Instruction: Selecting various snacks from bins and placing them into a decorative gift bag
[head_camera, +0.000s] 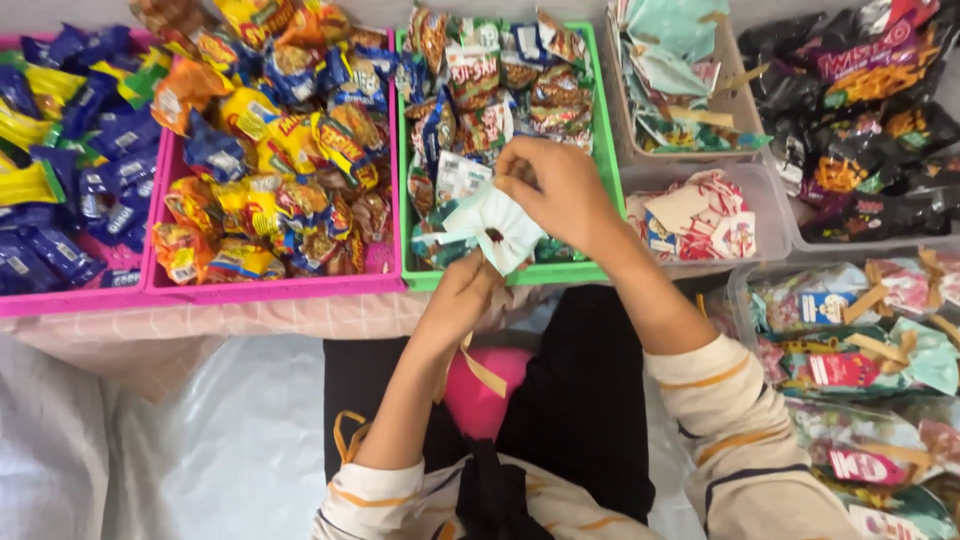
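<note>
A small pale mint-and-white pouch (495, 228) hangs gathered at its mouth over the front edge of the green tray (603, 150). My right hand (553, 190) grips the pouch from above, fingers closed on its upper folds. From below, my left hand (462, 295) pinches the pouch's lower side; a tan ribbon (482, 368) trails down from that hand towards my lap. The green tray behind the pouch holds several mixed snack packets (490, 85).
Two pink trays hold orange-yellow packets (275, 130) and blue ones (70, 150) on the left. Clear tubs on the right hold flat mint pouches (670, 70), red-and-white pouches (700, 215), dark packets (860, 110) and ribbon-tied filled pouches (850, 340). A pink object (485, 395) lies in my lap.
</note>
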